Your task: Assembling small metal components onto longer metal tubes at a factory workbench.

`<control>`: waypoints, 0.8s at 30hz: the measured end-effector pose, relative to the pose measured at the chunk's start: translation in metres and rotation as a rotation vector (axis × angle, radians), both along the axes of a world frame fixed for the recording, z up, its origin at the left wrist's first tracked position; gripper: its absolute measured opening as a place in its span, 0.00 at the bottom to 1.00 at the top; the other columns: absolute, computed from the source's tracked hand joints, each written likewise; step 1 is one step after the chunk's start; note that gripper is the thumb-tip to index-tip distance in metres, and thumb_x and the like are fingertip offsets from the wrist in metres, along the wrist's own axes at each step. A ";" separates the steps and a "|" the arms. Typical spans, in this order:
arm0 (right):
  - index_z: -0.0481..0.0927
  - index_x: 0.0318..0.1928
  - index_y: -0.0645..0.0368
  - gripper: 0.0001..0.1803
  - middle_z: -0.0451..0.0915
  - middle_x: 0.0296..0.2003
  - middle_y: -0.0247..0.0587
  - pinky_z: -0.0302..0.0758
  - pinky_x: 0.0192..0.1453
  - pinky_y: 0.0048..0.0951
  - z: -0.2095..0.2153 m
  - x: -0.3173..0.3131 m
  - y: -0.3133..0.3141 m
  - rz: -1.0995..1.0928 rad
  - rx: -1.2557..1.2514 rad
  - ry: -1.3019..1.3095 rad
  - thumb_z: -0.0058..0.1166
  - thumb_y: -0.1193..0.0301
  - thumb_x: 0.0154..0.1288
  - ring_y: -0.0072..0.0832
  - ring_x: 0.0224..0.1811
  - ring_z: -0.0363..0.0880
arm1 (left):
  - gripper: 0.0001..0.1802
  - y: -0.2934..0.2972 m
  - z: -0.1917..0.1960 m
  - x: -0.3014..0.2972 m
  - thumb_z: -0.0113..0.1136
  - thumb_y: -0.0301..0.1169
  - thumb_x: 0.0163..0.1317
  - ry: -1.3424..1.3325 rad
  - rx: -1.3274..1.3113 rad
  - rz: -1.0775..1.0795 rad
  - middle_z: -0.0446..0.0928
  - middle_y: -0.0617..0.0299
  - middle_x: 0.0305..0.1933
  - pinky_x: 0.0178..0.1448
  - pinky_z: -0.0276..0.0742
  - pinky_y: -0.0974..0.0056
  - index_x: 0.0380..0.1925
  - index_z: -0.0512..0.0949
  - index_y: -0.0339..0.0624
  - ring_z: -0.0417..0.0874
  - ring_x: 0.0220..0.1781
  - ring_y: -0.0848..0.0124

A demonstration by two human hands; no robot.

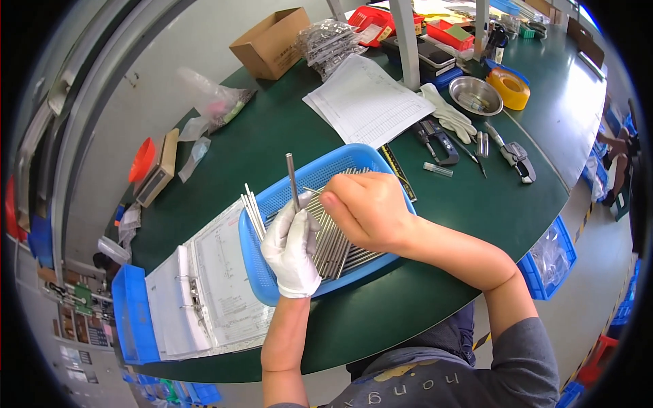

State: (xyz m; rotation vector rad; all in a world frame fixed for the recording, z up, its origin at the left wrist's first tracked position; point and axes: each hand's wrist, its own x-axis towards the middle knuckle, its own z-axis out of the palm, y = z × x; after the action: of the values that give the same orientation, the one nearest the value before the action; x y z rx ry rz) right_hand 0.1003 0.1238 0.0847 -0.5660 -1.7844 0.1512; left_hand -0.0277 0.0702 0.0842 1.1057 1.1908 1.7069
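Observation:
My left hand (pixel 291 257), in a white glove, grips a grey metal rod (pixel 292 178) that stands upright out of its fingers. Bare and closed, my right hand (pixel 373 209) is just right of that rod. A thin tip shows at its fingers, too small to name. Both hands are over a blue plastic basket (pixel 253 266) with perforated walls. Many slim metal rods (pixel 335 253) lie side by side in it, partly hidden by my hands. Several pale rods (pixel 252 212) lean out over the basket's left rim.
An open ring binder (pixel 231 292) lies left of the basket, beside a blue bin (pixel 129 316). Paper sheets (pixel 371 102) lie beyond it. Toward the right are a micrometer (pixel 435 141), a digital caliper-like gauge (pixel 513 155), a white glove (pixel 449 112) and a steel bowl (pixel 476 95).

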 end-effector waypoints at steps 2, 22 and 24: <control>0.68 0.22 0.59 0.10 0.69 0.14 0.40 0.65 0.17 0.33 0.000 0.000 0.002 0.017 0.010 0.022 0.54 0.74 0.56 0.38 0.14 0.69 | 0.13 0.001 0.002 0.000 0.48 0.24 0.62 -0.010 -0.050 0.001 0.71 0.67 0.21 0.18 0.52 0.80 0.45 0.76 0.32 0.61 0.16 0.86; 0.65 0.19 0.60 0.13 0.67 0.13 0.41 0.60 0.15 0.33 0.006 0.008 0.005 0.083 -0.079 0.056 0.52 0.76 0.58 0.38 0.12 0.67 | 0.16 -0.006 -0.005 -0.004 0.42 0.26 0.63 -0.082 -0.081 -0.386 0.65 0.68 0.17 0.20 0.48 0.78 0.46 0.73 0.29 0.55 0.15 0.84; 0.65 0.19 0.60 0.13 0.67 0.13 0.41 0.60 0.15 0.33 0.007 0.007 0.004 0.087 -0.071 0.065 0.52 0.76 0.58 0.38 0.12 0.67 | 0.16 -0.007 -0.001 -0.003 0.43 0.27 0.63 -0.120 -0.102 -0.351 0.64 0.68 0.16 0.20 0.48 0.77 0.46 0.73 0.28 0.55 0.15 0.84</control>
State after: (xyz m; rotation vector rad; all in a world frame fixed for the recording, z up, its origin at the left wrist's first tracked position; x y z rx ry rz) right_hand 0.1078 0.1282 0.0922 -0.5278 -1.7467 0.2908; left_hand -0.0303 0.0632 0.0827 1.0629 0.9354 1.4066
